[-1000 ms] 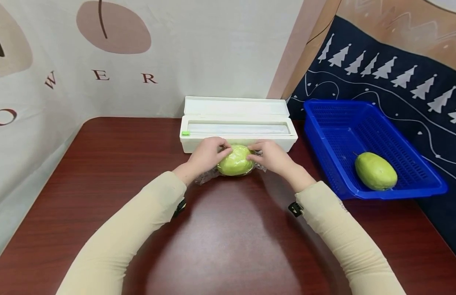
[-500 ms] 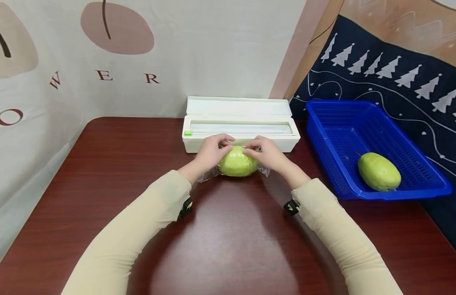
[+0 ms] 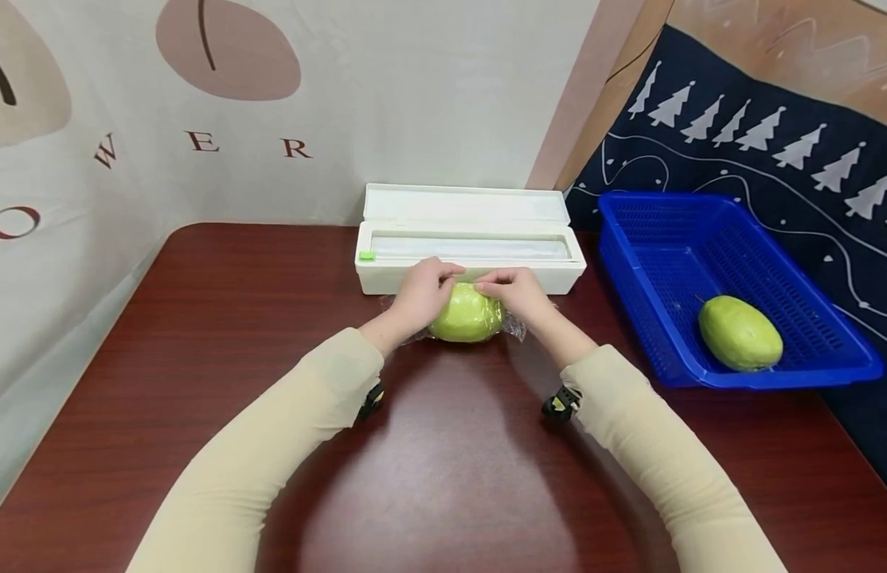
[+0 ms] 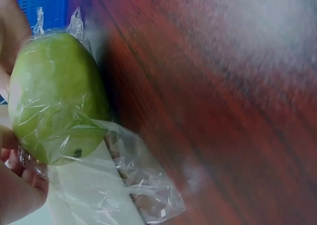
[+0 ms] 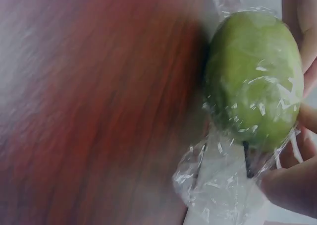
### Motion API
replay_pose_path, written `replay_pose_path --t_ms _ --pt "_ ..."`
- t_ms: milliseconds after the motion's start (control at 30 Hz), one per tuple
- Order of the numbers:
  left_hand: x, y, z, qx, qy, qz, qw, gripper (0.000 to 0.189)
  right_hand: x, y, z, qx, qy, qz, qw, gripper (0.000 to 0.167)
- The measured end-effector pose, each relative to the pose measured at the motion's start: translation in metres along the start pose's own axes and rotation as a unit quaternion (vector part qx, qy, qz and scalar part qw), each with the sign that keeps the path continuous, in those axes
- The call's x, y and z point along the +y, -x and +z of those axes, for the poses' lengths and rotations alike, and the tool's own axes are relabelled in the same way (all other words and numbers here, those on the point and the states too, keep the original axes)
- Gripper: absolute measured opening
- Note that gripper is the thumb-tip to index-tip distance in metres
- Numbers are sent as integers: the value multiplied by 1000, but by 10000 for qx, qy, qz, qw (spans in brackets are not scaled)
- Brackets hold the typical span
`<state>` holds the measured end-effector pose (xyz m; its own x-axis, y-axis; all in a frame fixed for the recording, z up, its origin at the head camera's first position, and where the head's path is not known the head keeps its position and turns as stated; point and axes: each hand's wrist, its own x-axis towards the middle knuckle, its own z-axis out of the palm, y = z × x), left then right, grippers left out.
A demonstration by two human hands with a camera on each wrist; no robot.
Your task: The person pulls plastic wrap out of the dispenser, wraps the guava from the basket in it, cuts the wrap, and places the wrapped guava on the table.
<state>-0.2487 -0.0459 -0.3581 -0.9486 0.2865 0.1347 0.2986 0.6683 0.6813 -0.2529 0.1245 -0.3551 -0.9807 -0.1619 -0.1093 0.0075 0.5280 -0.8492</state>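
A smooth, oval green fruit (image 3: 466, 314) sits on the table in clear plastic wrap (image 3: 513, 328), just in front of a white wrap dispenser. My left hand (image 3: 423, 293) is at its left side, fingers curled over the far top edge and gripping the film there. On the other side my right hand (image 3: 522, 294) pinches film between thumb and fingers near the top. Loose crumpled ends of wrap (image 4: 148, 185) stick out past the fruit in the left wrist view. Crinkled film (image 5: 218, 185) also hangs off its near end in the right wrist view. The fingertips are partly hidden.
The white dispenser (image 3: 400, 280) has its lid raised, with a film roll inside and a green slider (image 3: 367, 256) at left. At right stands a blue basket (image 3: 647, 318) holding another green fruit (image 3: 740, 333). A fabric-covered wall (image 3: 443, 103) closes off the table's back.
My left hand has shifted right and turned inward over the fruit, covering more of its left side. The right hand has moved slightly along the top. The fruit stays nearly in place.
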Motion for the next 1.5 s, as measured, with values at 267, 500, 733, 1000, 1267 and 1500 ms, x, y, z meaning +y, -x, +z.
replay_pose_path --t_ms 267,500,733,1000,1267,1500 --pt "-3 1 2 -146 -318 542 9979 26 -3 0 5 348 119 187 9991 24" --pt "-9 8 -3 -704 -132 826 9940 30 0 0 7 485 576 -196 9970 21" --pt "-11 9 0 -481 -387 875 9942 29 2 7 4 334 1339 -1144 9838 21" --pt "-12 5 1 -490 -462 617 9958 27 7 22 -4 -734 3255 -2459 9100 70" --pt "-17 12 -6 -793 -965 1226 9846 44 4 16 -4 -933 3107 -2194 9201 73" --pt "-18 20 -5 -1094 -1725 1566 9663 83 3 15 -11 -1124 2937 -2096 9258 72"
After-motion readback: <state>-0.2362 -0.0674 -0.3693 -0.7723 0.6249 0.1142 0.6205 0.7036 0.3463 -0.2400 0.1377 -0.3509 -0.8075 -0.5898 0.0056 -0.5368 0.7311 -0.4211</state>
